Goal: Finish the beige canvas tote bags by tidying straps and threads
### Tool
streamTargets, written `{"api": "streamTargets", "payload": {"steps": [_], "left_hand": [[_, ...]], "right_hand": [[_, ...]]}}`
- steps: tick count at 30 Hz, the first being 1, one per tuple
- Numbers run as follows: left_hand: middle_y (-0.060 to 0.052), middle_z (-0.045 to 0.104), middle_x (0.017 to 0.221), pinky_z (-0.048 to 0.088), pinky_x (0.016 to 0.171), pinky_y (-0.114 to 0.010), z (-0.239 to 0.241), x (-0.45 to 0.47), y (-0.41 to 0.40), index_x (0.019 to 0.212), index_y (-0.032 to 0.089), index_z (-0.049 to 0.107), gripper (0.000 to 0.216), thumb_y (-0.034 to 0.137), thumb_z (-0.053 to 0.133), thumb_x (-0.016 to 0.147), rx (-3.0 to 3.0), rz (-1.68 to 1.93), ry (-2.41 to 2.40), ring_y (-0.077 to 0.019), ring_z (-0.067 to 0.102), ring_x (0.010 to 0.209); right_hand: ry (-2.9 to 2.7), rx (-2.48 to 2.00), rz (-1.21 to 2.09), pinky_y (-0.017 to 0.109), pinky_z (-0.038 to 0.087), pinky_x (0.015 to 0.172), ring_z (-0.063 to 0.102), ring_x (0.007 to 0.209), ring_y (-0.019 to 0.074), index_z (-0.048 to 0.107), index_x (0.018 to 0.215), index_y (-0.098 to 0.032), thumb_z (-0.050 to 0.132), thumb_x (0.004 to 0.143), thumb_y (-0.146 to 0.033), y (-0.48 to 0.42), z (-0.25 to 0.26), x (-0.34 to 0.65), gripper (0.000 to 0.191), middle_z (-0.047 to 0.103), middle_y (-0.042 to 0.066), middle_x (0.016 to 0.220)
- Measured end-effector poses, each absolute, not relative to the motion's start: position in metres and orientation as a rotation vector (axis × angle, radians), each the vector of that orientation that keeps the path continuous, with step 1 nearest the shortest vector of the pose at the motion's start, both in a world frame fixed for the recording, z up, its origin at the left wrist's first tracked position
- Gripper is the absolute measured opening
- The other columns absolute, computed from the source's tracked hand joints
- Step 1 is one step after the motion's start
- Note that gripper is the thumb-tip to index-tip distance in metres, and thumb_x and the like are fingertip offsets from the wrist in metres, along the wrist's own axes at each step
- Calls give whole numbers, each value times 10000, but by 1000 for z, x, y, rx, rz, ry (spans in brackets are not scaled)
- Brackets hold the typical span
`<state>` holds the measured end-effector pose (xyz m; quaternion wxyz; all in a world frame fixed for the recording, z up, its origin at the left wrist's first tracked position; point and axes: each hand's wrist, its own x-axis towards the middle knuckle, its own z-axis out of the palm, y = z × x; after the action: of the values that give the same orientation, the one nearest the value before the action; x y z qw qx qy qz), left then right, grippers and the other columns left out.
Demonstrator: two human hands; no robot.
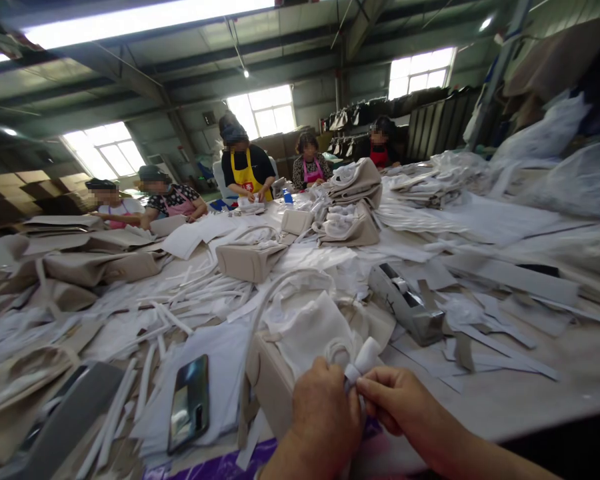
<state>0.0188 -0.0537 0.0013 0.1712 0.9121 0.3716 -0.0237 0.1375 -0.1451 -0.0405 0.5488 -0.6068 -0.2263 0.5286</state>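
Note:
A beige handbag [267, 377] stands in front of me, with white sheet stuffing [315, 330] at its opening and a pale handle [267, 293] arching over it. At its near right side, my left hand [325, 407] is closed around a small bundle in white wrapping [367, 355], bound by a narrow white band. Thumb and fingertips of my right hand [393, 397] pinch the bundle's edge from the right, touching the band. What lies inside the wrapping is hidden. A pale looped cord [340, 347] sits just behind my left hand.
A grey tape dispenser [405, 303] stands right of the bag; another dispenser [75, 420] is at front left. A phone [190, 400] lies on white sheets. Beige bags [250, 260], white tubes and paper strips cover the table. Several co-workers [247, 167] work along the far side.

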Motion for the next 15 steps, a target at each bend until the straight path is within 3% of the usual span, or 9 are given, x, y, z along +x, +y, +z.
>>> {"api": "streamTargets", "payload": {"steps": [9, 15], "left_hand": [[-113, 674, 988, 504, 740, -372, -7, 20, -56, 932, 196, 724, 268, 347, 503, 911, 2605, -47, 1058, -281, 684, 869], [-157, 671, 1014, 484, 780, -398, -8, 24, -59, 940, 183, 727, 273, 268, 470, 914, 2623, -120, 1045, -320, 661, 968]], "right_hand": [[-364, -1471, 1285, 198, 202, 369, 356, 363, 40, 550, 601, -172, 788, 582, -694, -144, -49, 139, 574, 512, -53, 472], [-254, -1528, 1368, 185, 157, 333, 341, 314, 48, 534, 607, -188, 707, 720, -596, -135, -59, 142, 457, 467, -66, 422]]}}
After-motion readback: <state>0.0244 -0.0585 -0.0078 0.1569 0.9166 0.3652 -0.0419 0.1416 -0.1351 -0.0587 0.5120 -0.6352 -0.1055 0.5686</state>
